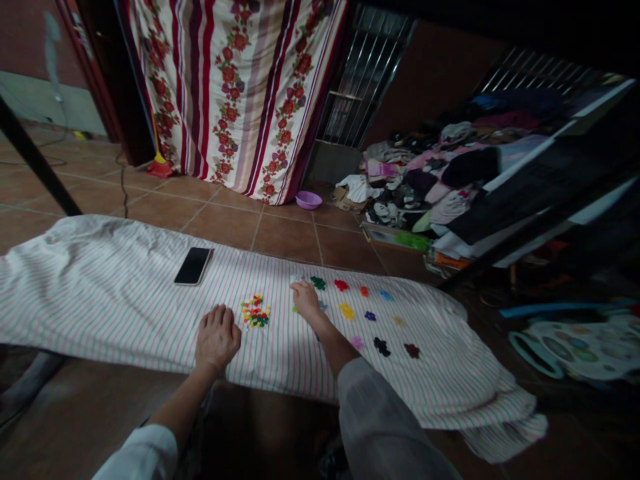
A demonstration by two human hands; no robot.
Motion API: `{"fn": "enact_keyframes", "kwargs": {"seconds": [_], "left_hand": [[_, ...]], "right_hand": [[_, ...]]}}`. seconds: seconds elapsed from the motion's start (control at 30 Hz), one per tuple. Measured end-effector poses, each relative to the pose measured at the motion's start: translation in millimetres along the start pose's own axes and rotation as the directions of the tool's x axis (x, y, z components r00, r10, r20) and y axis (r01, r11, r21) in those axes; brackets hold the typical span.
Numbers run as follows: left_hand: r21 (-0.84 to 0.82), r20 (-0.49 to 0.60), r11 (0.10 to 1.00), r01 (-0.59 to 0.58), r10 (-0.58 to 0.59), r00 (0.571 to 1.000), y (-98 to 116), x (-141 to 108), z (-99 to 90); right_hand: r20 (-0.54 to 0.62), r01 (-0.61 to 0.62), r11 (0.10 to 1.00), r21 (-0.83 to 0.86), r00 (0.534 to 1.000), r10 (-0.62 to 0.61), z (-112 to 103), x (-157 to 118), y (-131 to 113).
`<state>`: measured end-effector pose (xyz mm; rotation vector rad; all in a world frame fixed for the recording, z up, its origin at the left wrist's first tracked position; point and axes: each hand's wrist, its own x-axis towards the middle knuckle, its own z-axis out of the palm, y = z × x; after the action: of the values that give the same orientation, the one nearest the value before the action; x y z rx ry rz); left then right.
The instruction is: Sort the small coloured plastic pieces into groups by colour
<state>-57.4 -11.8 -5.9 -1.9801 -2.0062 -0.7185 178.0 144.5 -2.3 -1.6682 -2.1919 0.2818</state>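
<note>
My left hand (218,335) lies flat on the striped cloth (135,300), left of a mixed pile of small coloured pieces (256,312). My right hand (305,299) has its fingers closed beside a small white pile (297,278); what they hold, if anything, is too small to tell. Single-colour piles lie to its right: dark green (318,283), red (341,285), orange (364,291), light blue (385,295), yellow (347,311), dark blue (370,316), pink (357,343), black (381,347) and dark brown (412,351). My right hand partly hides a light green pile (295,309).
A phone (193,266) lies on the cloth at the left. Beyond are a floral curtain (230,93), a purple basin (309,199), a red broom (160,167) and a heap of clothes (430,173). A dark slanted pole (37,157) crosses the left side.
</note>
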Motion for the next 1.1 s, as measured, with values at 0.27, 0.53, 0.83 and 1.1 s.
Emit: {"fn": "enact_keyframes", "kwargs": {"seconds": [0.27, 0.53, 0.83, 1.1], "left_hand": [[0.004, -0.01, 1.0, 0.009, -0.009, 1.0, 1.0, 1.3, -1.7], [-0.008, -0.008, 1.0, 0.001, -0.001, 1.0, 0.0, 0.7, -1.0], [-0.018, -0.005, 1.0, 0.009, -0.009, 1.0, -0.1, 0.3, -0.5], [0.01, -0.024, 1.0, -0.002, 0.002, 1.0, -0.5, 0.0, 0.5]], "right_hand": [[0.106, 0.119, 0.989, 0.085, 0.986, -0.128, 5.5, -6.9, -31.5], [0.162, 0.204, 0.966, 0.156, 0.96, -0.229, 17.2, -14.8, -63.9], [0.154, 0.151, 0.982, 0.112, 0.974, -0.167, 17.8, -15.8, -81.3], [0.174, 0.115, 0.988, 0.108, 0.976, -0.132, 23.9, -13.6, -86.4]]}}
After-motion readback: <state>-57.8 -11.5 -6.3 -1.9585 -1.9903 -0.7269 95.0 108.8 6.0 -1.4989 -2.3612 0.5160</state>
